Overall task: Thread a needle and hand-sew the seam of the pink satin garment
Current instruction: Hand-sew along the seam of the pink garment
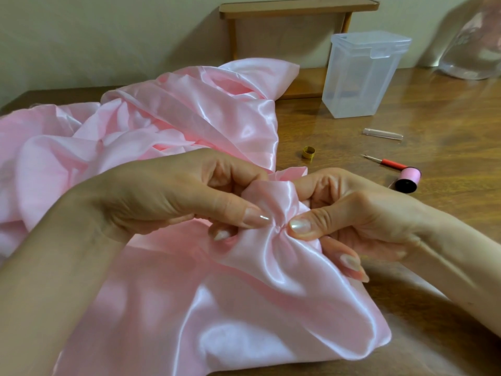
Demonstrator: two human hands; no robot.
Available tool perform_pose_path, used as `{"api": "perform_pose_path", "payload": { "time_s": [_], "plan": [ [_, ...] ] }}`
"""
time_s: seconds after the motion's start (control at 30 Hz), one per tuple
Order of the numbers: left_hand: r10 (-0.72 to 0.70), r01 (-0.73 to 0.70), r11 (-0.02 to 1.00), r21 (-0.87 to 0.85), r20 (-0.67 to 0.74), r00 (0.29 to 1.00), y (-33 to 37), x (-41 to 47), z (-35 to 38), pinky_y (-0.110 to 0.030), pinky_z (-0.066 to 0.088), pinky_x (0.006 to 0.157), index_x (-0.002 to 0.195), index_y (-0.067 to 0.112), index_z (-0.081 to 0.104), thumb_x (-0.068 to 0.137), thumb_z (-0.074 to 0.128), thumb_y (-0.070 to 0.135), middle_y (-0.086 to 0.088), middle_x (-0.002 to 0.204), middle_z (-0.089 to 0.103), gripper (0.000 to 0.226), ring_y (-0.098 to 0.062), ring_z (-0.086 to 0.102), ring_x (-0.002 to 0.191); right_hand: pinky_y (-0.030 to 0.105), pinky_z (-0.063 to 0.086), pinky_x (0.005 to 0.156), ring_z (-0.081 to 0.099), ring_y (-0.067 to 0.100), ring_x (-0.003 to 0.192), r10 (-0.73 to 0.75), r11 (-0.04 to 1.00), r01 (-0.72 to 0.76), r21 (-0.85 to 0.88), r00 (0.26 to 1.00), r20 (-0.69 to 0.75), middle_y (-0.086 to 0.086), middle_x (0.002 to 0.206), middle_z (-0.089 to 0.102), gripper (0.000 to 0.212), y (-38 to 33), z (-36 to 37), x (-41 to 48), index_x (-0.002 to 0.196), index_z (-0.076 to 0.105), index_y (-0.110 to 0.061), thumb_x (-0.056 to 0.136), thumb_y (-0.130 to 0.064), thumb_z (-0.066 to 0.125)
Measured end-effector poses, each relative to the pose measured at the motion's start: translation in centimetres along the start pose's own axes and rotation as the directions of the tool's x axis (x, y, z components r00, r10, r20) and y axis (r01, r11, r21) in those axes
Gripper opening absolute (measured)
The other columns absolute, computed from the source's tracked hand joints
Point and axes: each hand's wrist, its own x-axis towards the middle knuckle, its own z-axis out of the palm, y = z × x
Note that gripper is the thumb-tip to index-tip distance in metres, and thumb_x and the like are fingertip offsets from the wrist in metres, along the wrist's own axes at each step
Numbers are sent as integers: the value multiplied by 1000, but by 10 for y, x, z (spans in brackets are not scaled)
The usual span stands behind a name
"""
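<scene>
Left hand point(173, 196) and right hand point(352, 215) each pinch a gathered fold of the pink garment point(244, 280), thumbs nearly touching. Needle not discernible. A thread spool point(408, 179) lies near the tabletop's point(433, 118) right edge.

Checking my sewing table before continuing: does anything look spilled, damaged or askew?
Nothing spilled or visibly damaged. The pink satin garment bunches into tight puckers where the left hand and right hand pinch it, and the pink thread spool lies on its side.

I see my left hand point(173, 196) and right hand point(360, 215) pinching gathered pink satin point(271, 213) above the desk point(433, 118).
</scene>
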Motion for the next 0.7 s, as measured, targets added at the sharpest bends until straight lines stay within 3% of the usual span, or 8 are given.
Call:
{"api": "perform_pose_path", "payload": {
  "time_s": [0.1,0.4,0.53,0.7],
  "plan": [
    [-4,4,1000,9,-1,1000,0,0,-1,-8,39,45,71,8,64,58,74,23,11,53,56,23,3,50,43,23,51,55,59,11,55,0,1000,0,8,1000,5,6,63,60,26,-1,0,-1,78,52,-1,85,21,39],
    [6,-6,1000,13,-5,1000,0,1,0,-7,39,45,66,15,65,56,68,34,10,55,55,21,3,50,44,20,49,55,58,8,55,-7,998,7,-59,1000,12,1,62,60,24,0,0,2,81,50,1,85,22,40],
    [3,12,985,-174,90,996,-2,-2,-1,-10,42,47,72,19,72,67,67,18,6,61,59,7,-1,50,47,20,50,58,59,6,59,-2,994,1,-107,1000,-1,-2,65,61,23,1,-2,2,89,50,1,84,21,42],
    [16,8,979,-205,118,993,-3,-2,-2,-10,42,48,74,22,73,69,65,14,8,62,60,12,-1,51,48,20,50,57,59,7,58,2,997,-2,-71,1000,-2,0,64,61,25,0,-1,1,84,51,-2,85,21,41]
  ]
}}
